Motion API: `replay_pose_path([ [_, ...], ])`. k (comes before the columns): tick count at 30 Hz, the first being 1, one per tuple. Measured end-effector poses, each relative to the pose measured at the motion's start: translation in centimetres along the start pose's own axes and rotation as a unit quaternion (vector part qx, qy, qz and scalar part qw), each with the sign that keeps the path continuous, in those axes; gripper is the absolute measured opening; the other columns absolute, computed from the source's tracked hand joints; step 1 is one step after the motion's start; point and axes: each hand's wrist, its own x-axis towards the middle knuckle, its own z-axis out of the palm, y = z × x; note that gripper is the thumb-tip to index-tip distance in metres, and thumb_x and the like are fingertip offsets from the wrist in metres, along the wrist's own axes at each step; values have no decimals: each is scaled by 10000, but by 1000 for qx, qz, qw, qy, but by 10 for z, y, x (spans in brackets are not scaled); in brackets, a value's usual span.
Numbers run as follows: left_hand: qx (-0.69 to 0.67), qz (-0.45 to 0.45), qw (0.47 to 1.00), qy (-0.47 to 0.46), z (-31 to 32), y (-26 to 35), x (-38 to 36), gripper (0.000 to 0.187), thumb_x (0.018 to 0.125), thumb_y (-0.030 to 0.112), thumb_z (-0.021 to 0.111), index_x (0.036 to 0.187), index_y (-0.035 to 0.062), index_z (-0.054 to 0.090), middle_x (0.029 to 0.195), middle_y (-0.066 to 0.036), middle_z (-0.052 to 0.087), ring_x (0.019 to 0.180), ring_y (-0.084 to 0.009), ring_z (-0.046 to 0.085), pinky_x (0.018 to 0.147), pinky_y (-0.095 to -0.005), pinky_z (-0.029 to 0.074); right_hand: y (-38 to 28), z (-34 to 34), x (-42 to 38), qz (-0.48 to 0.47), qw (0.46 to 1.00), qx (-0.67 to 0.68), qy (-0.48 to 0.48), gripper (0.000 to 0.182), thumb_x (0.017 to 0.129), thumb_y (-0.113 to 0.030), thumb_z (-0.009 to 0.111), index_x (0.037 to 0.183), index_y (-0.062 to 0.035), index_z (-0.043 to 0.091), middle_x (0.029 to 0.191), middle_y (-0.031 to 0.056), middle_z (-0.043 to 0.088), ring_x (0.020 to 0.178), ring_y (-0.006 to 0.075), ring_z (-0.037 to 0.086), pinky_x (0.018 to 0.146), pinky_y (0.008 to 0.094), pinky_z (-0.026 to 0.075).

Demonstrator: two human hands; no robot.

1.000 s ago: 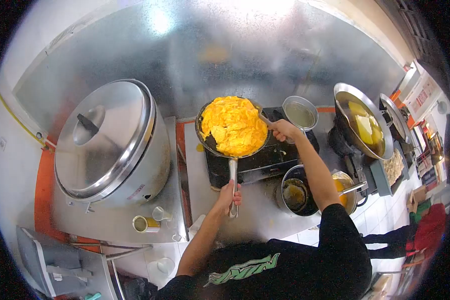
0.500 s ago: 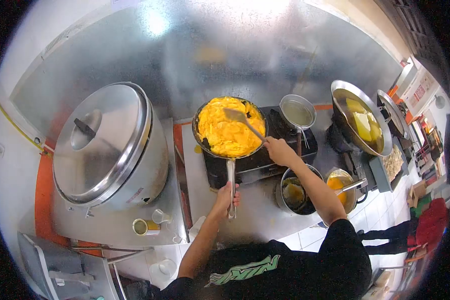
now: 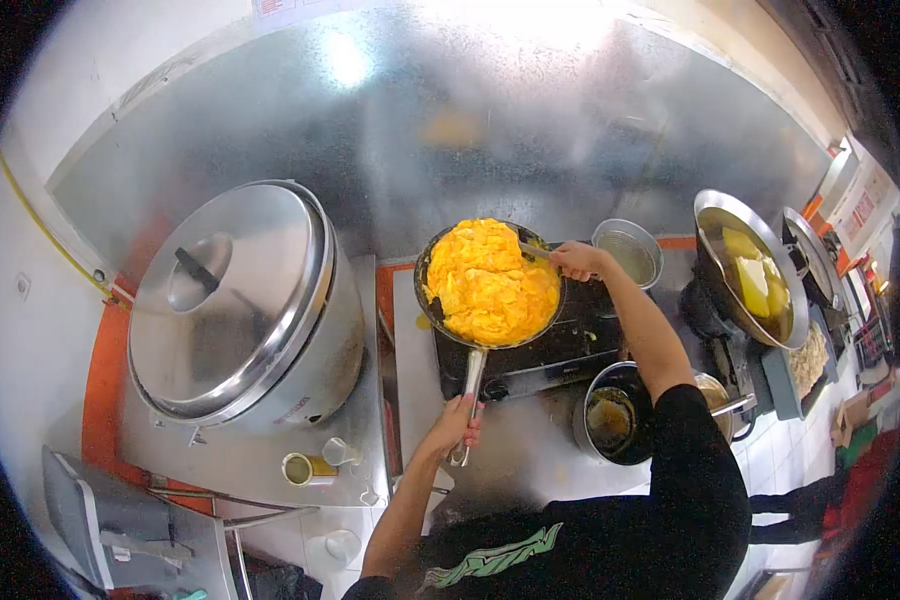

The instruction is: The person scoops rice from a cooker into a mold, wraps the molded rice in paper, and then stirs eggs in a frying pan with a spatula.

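Observation:
A frying pan [image 3: 476, 370] sits on the black portable stove, filled with yellow scrambled egg [image 3: 490, 290]. My left hand [image 3: 455, 425] is closed around the pan's metal handle near its end. In my right hand [image 3: 578, 262] is the handle of a spatula [image 3: 537, 251], which reaches into the upper right of the pan. The blade's tip is partly hidden at the egg. Thicker folds of egg lie across the middle of the pan.
A big lidded steel pot [image 3: 230, 300] stands left, with a tin can [image 3: 308, 469] in front. A strainer [image 3: 630, 252] rests behind the stove's right side. Right are a dark pot [image 3: 615, 415] and a wok [image 3: 750, 270] of oil with yellow pieces. A person's dark-clad legs [image 3: 795, 512] show far right.
The spatula has moved from the middle of the egg to the pan's upper right edge. The egg's surface looks more folded. My left hand keeps hold of the handle; the camera view has shifted.

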Motion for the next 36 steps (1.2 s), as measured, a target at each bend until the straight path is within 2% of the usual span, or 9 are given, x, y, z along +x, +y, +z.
replay_pose_path([
  [2,-2,-13,1000,7,3,7,-6,322,955,394,339,954,80,411,596,-3,393,438,-76,347,370,-229,333,8,-11,-1,-60,997,-9,-38,385,930,-365,384,1007,-40,576,517,-23,396,347,70,308,315,236,255],
  [5,-15,-22,1000,10,5,10,-7,314,954,392,344,958,86,414,600,7,391,437,-69,340,368,-224,326,-4,-7,-28,-34,999,-31,16,366,918,-347,412,1059,-42,558,547,46,486,384,162,444,360,300,355],
  [8,-33,-26,999,3,2,7,-5,310,953,392,351,962,89,417,602,15,388,434,-64,334,368,-218,319,20,13,-33,-349,878,-276,177,276,868,-271,469,1018,-63,571,689,172,596,603,325,613,520,406,486],
  [12,-27,-21,999,8,6,10,-10,319,950,398,358,961,86,421,604,14,389,433,-65,335,369,-218,316,-33,59,-122,-100,912,-364,162,296,880,-260,479,1081,-44,474,825,254,582,801,410,586,688,486,467],
  [19,-26,-8,1000,10,6,10,-13,322,945,402,371,970,85,422,609,12,392,433,-68,335,371,-222,316,-17,83,-162,-214,871,-348,274,302,839,-135,523,1114,-24,469,822,212,590,750,400,590,649,492,459],
  [22,-32,-15,999,11,6,8,-12,316,946,399,370,974,88,419,614,10,395,433,-66,335,371,-220,314,-1,89,-151,-199,893,-280,289,328,832,-129,529,1140,-36,465,775,225,593,729,409,582,648,495,455],
  [26,-17,-20,1000,17,4,6,-11,309,948,395,364,973,92,417,617,9,396,437,-64,336,371,-215,312,1,87,-142,-124,935,-273,190,302,834,-130,511,1128,-60,513,808,238,600,767,406,580,676,493,452],
  [30,-2,-28,999,19,-1,10,-8,315,949,398,356,977,91,419,620,8,398,445,-65,337,371,-213,312,3,49,-132,-189,919,-270,217,288,845,-173,505,1094,-38,556,874,239,602,844,418,565,723,461,448],
  [36,57,-35,998,8,-10,21,-18,315,954,397,339,968,91,415,625,5,384,452,-65,330,369,-220,313,2,2,-55,-144,920,-283,230,266,846,-179,497,1052,-36,585,864,213,616,843,392,581,702,434,453],
])
